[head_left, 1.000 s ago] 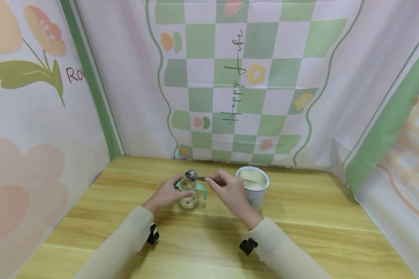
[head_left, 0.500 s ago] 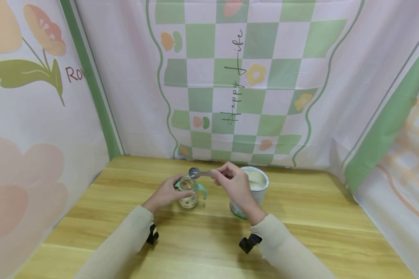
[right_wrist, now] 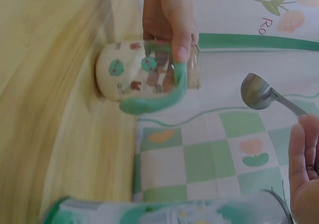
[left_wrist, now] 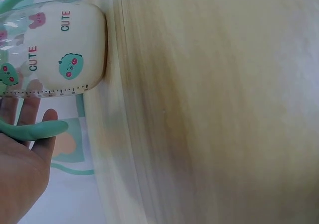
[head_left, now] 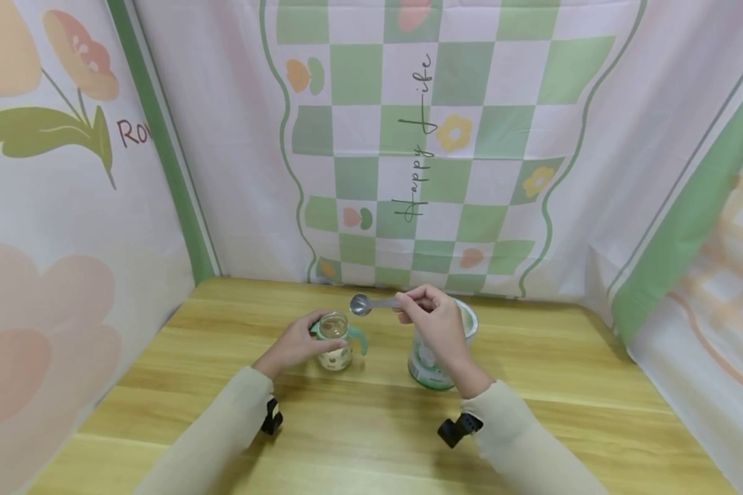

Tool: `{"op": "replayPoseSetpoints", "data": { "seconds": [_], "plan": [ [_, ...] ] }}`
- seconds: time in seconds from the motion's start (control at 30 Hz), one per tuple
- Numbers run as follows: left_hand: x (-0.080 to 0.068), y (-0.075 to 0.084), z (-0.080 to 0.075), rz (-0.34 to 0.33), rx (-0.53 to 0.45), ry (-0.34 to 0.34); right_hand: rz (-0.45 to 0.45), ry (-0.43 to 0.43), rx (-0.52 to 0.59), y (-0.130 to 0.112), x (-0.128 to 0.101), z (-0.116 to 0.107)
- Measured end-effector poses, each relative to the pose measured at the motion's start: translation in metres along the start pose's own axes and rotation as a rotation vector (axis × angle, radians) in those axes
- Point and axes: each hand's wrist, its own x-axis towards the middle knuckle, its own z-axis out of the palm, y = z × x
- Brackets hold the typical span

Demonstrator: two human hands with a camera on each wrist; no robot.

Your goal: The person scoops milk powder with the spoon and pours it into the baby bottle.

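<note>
The left hand wraps around the bottle, which stands upright on the table just left of the tin. The right hand pinches the handle of the spoon and holds it level in the air, its bowl above and to the right of the bottle's open mouth, apart from it.

From the head, the right hand covers most of the tin's top, so what lies inside cannot be made out, and the bottle's print is too small to read. Whether the spoon's bowl carries anything cannot be told from either view that shows it.

The left wrist view shows the bottle close up: small green animal faces, the word "CUTE", a printed scale, and a pale fill in its lower part. Only the left hand's palm and two fingers behind a green handle show there; the rest is cut off.

The right wrist view shows the left thumb lying over the bottle beside its green handle, the spoon's bowl nearby, and the tin cut off by the bottom edge. Only the fingertips of the right hand show there.
</note>
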Motion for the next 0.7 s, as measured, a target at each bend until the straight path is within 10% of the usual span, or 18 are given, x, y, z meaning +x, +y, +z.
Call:
{"op": "replayPoseSetpoints", "data": {
  "seconds": [0.7],
  "plan": [
    [0.001,0.010,-0.008,-0.008,0.125,-0.060,-0.073,0.090,-0.106,0.005,0.000,-0.065]
  ]
}}
